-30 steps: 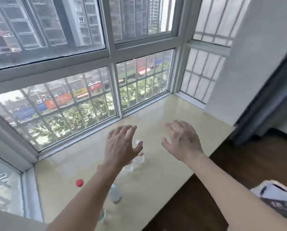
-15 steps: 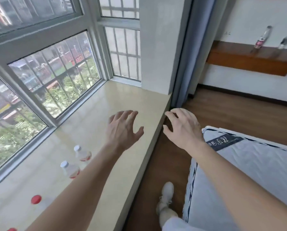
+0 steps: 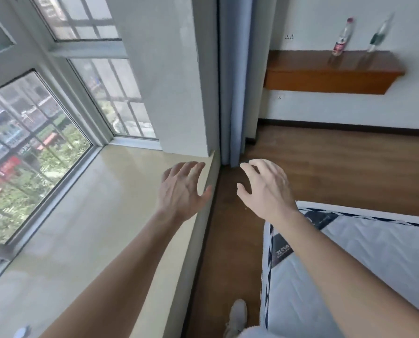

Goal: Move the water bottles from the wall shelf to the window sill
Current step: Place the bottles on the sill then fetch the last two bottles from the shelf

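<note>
Fingers [image 3: 194,167] spread, well apart from water bottles [image 3: 340,42].

A red-labelled bottle [image 3: 342,37] and a green-labelled bottle [image 3: 378,32] stand apart on the wooden wall shelf [image 3: 325,78].

Red-labelled bottle [image 3: 341,37], mattress tag [image 3: 282,250]: unreadable

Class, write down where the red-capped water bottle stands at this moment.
The red-capped water bottle stands at the upper right of the head view, on the wooden wall shelf, just left of the green-labelled bottle.
</note>
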The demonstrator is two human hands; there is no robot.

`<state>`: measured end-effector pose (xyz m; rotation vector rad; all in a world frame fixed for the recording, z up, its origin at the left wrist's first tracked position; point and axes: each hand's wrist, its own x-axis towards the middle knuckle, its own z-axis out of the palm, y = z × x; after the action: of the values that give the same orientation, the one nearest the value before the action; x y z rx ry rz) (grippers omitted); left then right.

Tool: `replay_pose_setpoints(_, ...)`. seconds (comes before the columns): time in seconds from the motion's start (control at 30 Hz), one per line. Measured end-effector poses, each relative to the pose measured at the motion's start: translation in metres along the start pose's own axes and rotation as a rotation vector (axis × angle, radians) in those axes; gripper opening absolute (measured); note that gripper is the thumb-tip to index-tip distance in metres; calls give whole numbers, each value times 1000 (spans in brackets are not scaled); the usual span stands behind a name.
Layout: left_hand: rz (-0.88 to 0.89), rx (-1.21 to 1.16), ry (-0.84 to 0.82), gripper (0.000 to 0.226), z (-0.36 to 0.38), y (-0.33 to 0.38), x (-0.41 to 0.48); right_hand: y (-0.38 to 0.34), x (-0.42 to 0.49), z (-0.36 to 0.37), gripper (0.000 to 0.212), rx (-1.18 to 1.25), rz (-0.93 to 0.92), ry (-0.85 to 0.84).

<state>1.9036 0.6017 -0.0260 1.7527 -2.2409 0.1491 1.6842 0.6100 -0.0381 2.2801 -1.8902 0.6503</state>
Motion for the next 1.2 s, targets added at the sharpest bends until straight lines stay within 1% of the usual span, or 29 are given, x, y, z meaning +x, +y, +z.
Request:
replay_pose_setpoints(0.17, 30, -14, -4, 61, 18, 25, 73, 52, 52, 9, 39, -20, 28, 16)
replay_pose_setpoints(0.43, 103, -49, 3, 51, 45, 43, 168, 107, 108, 26, 37, -45, 94, 37)
replay_pose_setpoints(0.63, 199, -12, -17, 58, 76, 51, 253, 143, 160, 43, 37, -80, 164, 27)
replay_pose_setpoints(1.03, 337, -85, -53, 61, 135, 55, 483, 229, 352, 85, 45, -205, 332, -36)
replay_pose_setpoints(1.2, 414, -98, -92, 59, 158, 75, 557, 266, 397, 92, 49, -247, 405, -57)
